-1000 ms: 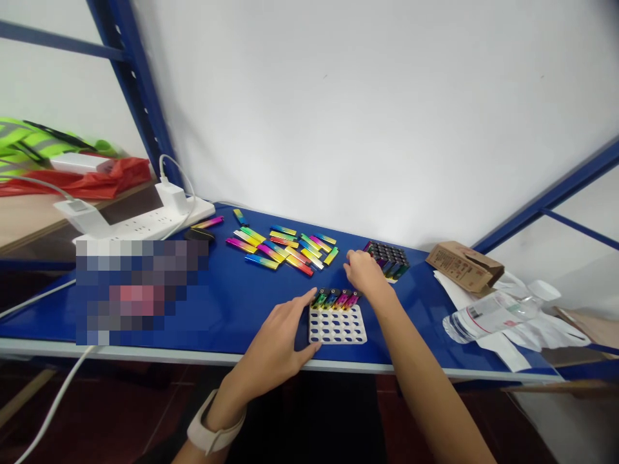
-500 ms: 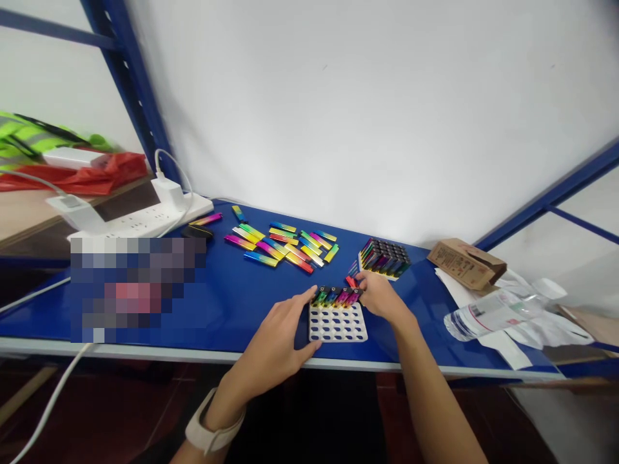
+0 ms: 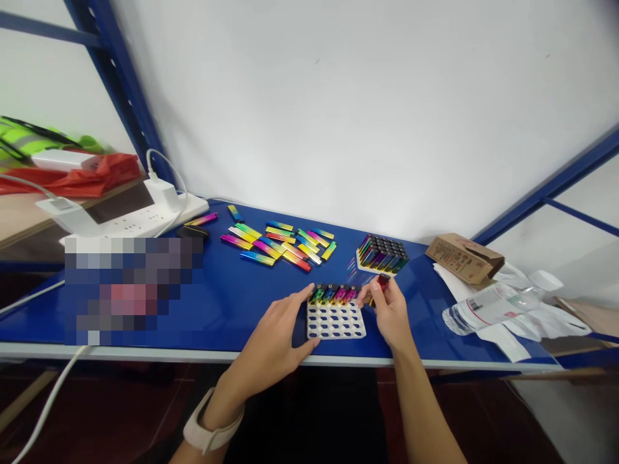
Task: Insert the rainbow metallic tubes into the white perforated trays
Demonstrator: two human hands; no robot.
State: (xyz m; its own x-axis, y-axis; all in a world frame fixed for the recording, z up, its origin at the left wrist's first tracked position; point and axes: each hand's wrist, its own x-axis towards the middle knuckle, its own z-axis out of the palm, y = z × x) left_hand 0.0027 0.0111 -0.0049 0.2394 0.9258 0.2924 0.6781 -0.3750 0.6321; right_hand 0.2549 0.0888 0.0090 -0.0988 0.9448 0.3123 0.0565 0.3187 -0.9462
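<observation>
A white tray with rows of holes [image 3: 336, 321] lies near the table's front edge, several coloured lighters [image 3: 336, 294] upright in its back row. My left hand [image 3: 278, 335] rests at the tray's left side, thumb and fingertips spread along its edge. Just right of the tray, my right hand [image 3: 393, 314] is closed on a red lighter with a dark top [image 3: 383, 281]. Behind it stands a second tray packed with upright lighters [image 3: 383, 253]. Loose shiny lighters [image 3: 280, 243] lie spread over the back middle of the table.
The blue table [image 3: 227, 293] holds a white power strip [image 3: 135, 222] and a blurred-out patch at left. On the right are a cardboard box [image 3: 461, 258], white paper, a clear bottle [image 3: 498, 304] and plastic bags. A white cable [image 3: 51, 399] hangs over the front left.
My right hand has drawn back from beside the packed tray toward the front right, lifting the red lighter more upright. The left hand stays at the tray. The view has shifted slightly.
</observation>
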